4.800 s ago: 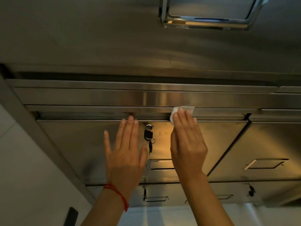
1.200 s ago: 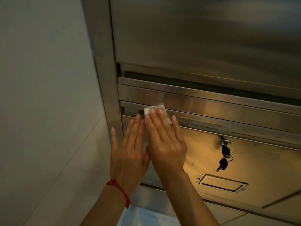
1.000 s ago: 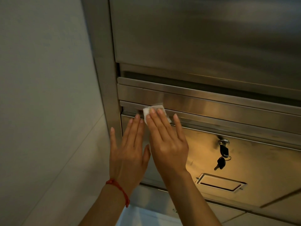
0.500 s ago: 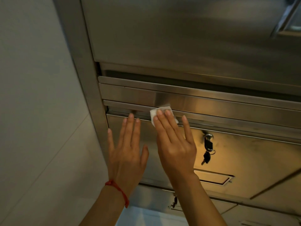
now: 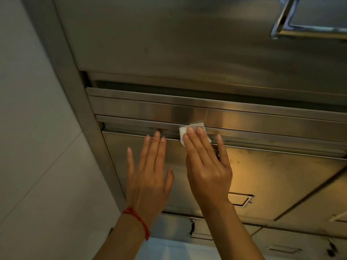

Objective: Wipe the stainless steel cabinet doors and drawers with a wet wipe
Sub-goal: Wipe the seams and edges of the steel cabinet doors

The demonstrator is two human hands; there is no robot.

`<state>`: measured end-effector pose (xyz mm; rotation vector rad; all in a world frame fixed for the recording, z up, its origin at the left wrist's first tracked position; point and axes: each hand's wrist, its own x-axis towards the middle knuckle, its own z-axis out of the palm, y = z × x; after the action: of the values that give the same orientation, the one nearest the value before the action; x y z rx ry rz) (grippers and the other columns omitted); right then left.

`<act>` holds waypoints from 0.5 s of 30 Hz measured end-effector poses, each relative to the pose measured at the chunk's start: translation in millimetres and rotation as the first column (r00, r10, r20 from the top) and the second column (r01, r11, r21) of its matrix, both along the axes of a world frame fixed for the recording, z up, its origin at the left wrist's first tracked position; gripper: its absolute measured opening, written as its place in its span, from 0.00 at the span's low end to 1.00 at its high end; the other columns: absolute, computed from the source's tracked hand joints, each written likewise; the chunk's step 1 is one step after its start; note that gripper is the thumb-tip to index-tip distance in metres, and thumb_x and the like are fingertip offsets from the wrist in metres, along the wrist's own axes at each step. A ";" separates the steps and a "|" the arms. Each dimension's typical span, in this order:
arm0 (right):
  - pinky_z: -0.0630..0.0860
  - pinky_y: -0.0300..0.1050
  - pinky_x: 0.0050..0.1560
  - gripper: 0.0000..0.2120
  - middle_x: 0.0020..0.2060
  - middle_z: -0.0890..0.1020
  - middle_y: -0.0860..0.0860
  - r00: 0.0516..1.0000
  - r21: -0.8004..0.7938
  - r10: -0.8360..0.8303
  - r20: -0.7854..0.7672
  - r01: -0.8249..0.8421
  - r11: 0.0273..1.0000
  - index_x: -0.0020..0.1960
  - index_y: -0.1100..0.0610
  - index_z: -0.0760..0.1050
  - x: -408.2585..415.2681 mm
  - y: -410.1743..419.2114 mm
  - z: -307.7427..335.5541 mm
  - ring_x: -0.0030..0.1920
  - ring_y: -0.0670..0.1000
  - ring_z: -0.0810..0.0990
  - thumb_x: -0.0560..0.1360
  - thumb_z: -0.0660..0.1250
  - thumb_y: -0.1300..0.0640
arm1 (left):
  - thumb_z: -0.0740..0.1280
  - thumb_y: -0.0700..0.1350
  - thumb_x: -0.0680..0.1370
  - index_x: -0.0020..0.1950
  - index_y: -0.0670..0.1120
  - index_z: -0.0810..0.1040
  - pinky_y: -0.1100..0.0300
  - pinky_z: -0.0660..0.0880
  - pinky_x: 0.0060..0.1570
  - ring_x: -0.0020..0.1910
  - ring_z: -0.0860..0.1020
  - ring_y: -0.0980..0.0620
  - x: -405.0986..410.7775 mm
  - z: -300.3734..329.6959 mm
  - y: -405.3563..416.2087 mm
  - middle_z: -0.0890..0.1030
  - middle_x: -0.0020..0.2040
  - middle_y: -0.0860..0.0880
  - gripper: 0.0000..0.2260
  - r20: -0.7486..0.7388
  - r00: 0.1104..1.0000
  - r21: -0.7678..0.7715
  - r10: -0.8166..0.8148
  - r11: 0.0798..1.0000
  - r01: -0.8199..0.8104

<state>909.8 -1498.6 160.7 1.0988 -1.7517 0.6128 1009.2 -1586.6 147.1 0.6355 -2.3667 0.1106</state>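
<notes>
Cabinet drawer (image 5: pixel 262 177) gets wiped along its top edge, right hand (image 5: pixel 208 166) flat on wet wipe (image 5: pixel 191 128), left hand (image 5: pixel 148 173) open; lower drawers (image 5: pixel 281 241) seemingly remain.

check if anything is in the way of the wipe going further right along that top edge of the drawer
Nothing visible blocks it. The right hand presses the wet wipe on the ledge above the drawer front, and the ledge runs bare to the right. The left hand lies flat on the other side.

Your right hand (image 5: pixel 207 166) presses the wet wipe (image 5: pixel 191 130) flat on the drawer's top edge (image 5: pixel 262 136) — left hand (image 5: pixel 148 175) flat beside it.
</notes>
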 end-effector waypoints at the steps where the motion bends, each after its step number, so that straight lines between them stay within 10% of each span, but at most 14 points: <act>1: 0.65 0.55 0.67 0.15 0.63 0.75 0.55 1.000 -0.001 -0.007 -0.001 0.007 1.000 0.63 0.60 0.76 -1.6 2.6 -0.4 0.66 0.52 0.72 0.77 0.63 0.65 | 0.55 0.49 0.75 0.70 0.37 0.67 0.32 0.54 0.63 0.70 0.65 0.39 -1.7 0.0 1.6 0.67 0.71 0.40 0.26 0.001 1.000 -0.004 -0.002 1.000 0.002; 15: 0.60 0.54 0.69 0.16 0.65 0.72 0.55 0.994 0.031 -0.111 0.015 0.110 0.993 0.64 0.61 0.73 -28.5 46.5 -5.1 0.67 0.53 0.69 0.77 0.63 0.66 | 0.54 0.49 0.75 0.71 0.37 0.65 0.33 0.53 0.64 0.70 0.62 0.40 -8.0 3.0 8.9 0.66 0.71 0.40 0.27 0.006 1.000 0.084 0.000 0.996 0.000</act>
<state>881.2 -1452.2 155.6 1.0120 -1.8284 0.5312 1001.2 -1577.7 150.1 0.6763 -2.3870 0.0124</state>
